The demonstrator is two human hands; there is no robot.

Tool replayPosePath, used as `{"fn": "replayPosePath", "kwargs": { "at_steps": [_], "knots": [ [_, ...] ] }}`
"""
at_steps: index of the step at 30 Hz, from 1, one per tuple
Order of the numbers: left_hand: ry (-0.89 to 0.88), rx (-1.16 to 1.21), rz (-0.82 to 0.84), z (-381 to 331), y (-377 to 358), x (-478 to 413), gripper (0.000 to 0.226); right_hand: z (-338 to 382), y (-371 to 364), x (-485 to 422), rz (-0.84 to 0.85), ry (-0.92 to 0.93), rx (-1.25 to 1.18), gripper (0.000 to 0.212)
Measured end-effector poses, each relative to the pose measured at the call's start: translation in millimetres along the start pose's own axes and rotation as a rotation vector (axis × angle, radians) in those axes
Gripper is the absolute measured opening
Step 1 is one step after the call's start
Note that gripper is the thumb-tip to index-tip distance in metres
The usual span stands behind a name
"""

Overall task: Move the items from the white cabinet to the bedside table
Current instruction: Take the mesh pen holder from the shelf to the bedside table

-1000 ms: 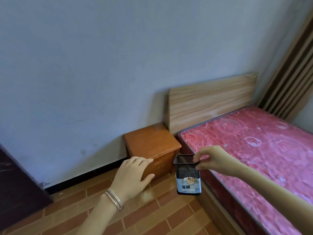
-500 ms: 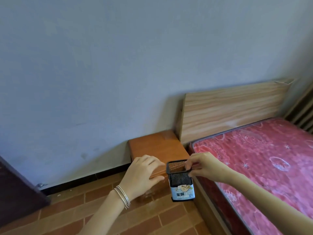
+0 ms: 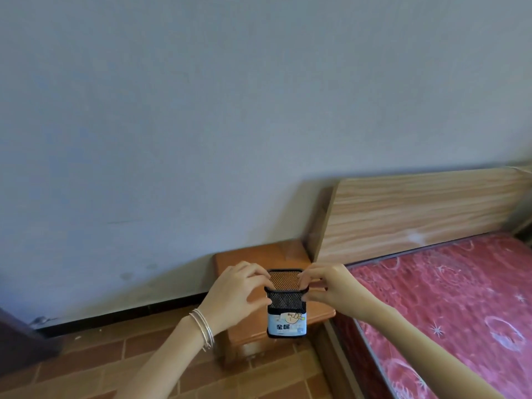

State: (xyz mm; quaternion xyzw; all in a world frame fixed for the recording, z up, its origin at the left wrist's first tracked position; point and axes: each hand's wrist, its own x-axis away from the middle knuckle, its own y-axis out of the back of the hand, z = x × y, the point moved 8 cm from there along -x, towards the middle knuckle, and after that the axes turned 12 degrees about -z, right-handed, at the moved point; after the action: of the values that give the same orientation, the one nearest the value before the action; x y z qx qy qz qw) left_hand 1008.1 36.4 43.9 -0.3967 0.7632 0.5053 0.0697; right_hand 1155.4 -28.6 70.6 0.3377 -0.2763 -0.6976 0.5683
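Apparently the task is in the middle of one delivery. The black mesh pen holder (image 3: 286,303), empty inside and with a blue-white label low on its front, is held upright by both hands over the front part of the bench (image 3: 250,259), the small orange-brown one between the wall and the bed (image 3: 437,306). The left hand (image 3: 236,296) grips its left rim and side with curled fingers (image 3: 257,274), and the right hand (image 3: 326,286) pinches the right rim. Its bottom seems to hang a little before the front edge of the bench, so I judge it is not yet set down, though contact is hard to tell from this angle. What is left: lower it, let go, and go back. The white cabinet is out of view, so how many items wait there cannot be told.
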Motion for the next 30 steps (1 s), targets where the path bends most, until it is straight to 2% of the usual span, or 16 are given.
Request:
{"fn": "replayPosePath", "kwargs": {
  "at_steps": [3,8,12,14,19,22,26,30],
  "knots": [
    [0.023,-0.032,-0.014,21,-22,-19,0.013,-30,-7,-26,0.029,0.013,-0.011,0.013],
    [0.159,-0.043,-0.016,61,-78,-59,0.010,-97,-24,-73,0.098,0.035,0.012,0.012],
    [0.278,-0.035,0.013,101,-135,-93,0.007,-166,-27,-106,0.149,0.027,0.052,0.030],
    [0.339,-0.039,0.024,124,-164,-110,0.006,-202,-24,-120,0.159,-0.016,0.070,0.038],
    [0.477,-0.070,0.019,184,-235,-133,0.009,-281,-40,-145,0.220,-0.183,0.005,0.039],
    [0.487,-0.115,0.079,218,-278,-135,0.011,-316,-58,-156,0.205,-0.256,-0.030,0.044],
    [0.459,-0.186,0.100,260,-327,-136,0.017,-353,-99,-161,0.243,-0.128,0.181,0.054],
    [0.394,-0.213,0.037,296,-364,-133,0.018,-383,-149,-151,0.172,-0.024,0.312,0.057]
  ]
}}
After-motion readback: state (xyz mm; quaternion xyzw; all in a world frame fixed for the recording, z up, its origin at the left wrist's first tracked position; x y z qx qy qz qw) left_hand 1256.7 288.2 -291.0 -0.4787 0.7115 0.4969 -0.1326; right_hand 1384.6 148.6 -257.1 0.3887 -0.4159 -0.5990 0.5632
